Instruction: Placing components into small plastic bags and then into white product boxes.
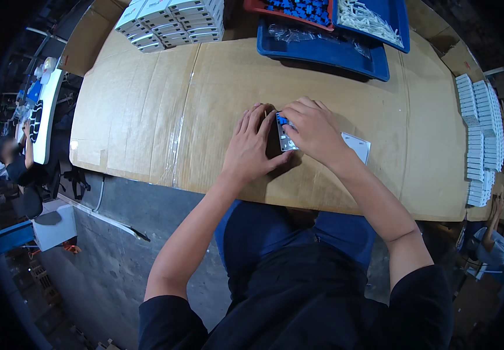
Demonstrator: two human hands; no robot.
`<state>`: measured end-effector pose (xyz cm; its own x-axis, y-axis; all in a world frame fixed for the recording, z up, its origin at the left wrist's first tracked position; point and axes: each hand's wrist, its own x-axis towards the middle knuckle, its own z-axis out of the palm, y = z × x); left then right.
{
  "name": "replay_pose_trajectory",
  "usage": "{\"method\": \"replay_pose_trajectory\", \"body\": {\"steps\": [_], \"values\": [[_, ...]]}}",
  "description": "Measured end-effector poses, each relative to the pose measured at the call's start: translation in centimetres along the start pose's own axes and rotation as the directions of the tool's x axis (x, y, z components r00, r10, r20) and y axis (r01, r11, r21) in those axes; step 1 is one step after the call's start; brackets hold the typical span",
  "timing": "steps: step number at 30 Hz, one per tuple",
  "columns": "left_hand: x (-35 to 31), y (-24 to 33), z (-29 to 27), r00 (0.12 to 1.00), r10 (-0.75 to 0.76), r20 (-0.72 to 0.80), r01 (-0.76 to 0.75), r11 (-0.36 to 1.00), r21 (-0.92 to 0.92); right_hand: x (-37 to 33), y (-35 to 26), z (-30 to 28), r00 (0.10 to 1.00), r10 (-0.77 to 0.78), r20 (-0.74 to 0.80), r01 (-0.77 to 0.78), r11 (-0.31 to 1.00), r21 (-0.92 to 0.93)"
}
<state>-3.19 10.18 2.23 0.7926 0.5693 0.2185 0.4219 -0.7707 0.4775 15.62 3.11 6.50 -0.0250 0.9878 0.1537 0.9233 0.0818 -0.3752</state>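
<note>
1. Far left of the left hand, past the bench [129, 116] edge, a co-worker [21, 166] sits at a white table [46, 125].
2. Beyond the left hand and to its left, white boxes [170, 23] stand stacked in rows on the cardboard-covered bench.
3. Left hand [254, 144]: span wide, holding the small housing, fingertips at its far end, thumb along its near end.
4. Between both hands, the small housing [287, 142] lies on the bench, open side up. Blue parts [282, 119] sit at its far end; grey and white details show at its near end.
5. Straight beyond both hands, a red tray [256, 8] holds loose blue pieces.
6. Right hand [312, 129]: fingers drawn narrow, tips at the blue parts. Whether a piece is pinched cannot be told; the hand covers it.
7. Beyond the right hand, a lower blue tray [322, 53] contains clear plastic bags.
8. Just right of the right hand, a flat white plate [359, 146] lies partly behind the forearm.
9. Beyond and right of the right hand, an upper blue tray [404, 41] carries slender white pieces.
10. Well right of the right hand, pale items [485, 131] stand in tall stacks.
</note>
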Motion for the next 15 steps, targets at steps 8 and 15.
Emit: {"method": "replay_pose_trajectory", "body": {"steps": [8,15], "values": [[0.1,0.0,-0.2,1.000,0.029,0.008,-0.029,1.000,0.007,-1.9,0.8,2.3,0.996,-0.037,-0.077,0.034,0.999,-0.037],[0.2,0.0,0.2,0.997,0.083,-0.001,-0.083,0.997,0.001,-4.2,3.3,0.1,0.998,0.030,-0.047,-0.025,0.994,0.106]]}}
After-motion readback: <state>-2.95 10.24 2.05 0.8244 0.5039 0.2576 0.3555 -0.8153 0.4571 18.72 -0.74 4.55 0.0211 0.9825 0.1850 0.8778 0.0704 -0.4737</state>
